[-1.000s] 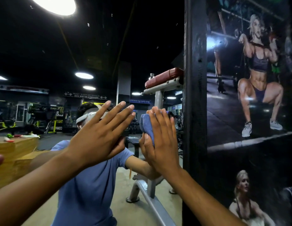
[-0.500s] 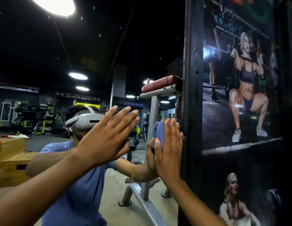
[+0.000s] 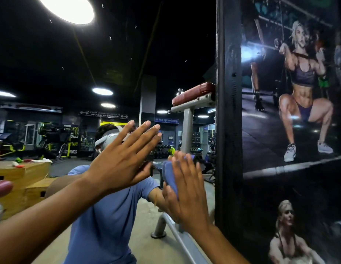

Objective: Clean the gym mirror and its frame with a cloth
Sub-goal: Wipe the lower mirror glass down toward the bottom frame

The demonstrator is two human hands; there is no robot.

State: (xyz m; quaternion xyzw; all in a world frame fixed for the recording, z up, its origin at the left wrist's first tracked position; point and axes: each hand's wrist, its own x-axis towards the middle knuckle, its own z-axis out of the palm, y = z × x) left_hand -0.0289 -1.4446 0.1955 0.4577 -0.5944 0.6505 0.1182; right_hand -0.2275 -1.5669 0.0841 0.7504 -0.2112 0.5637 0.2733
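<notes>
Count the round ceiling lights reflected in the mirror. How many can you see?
5. One large light at top left, one cut by the left edge, two mid-ceiling, one small beside the padded bench. The hands may hide more.

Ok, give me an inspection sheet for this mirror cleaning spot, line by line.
Surface: mirror reflecting the gym, small specks on the upper glass.
Job's things: blue cloth flat against the glass; black frame upright just right of it.
Clutter: nothing seen on the glass.
Hands: left hand flat on the mirror, fingers straight; right hand pressing the cloth with straight fingers.
Cables: nothing seen.
Surroundings: fitness poster right of the frame; reflected padded bench, wooden boxes, ceiling lights.
</notes>
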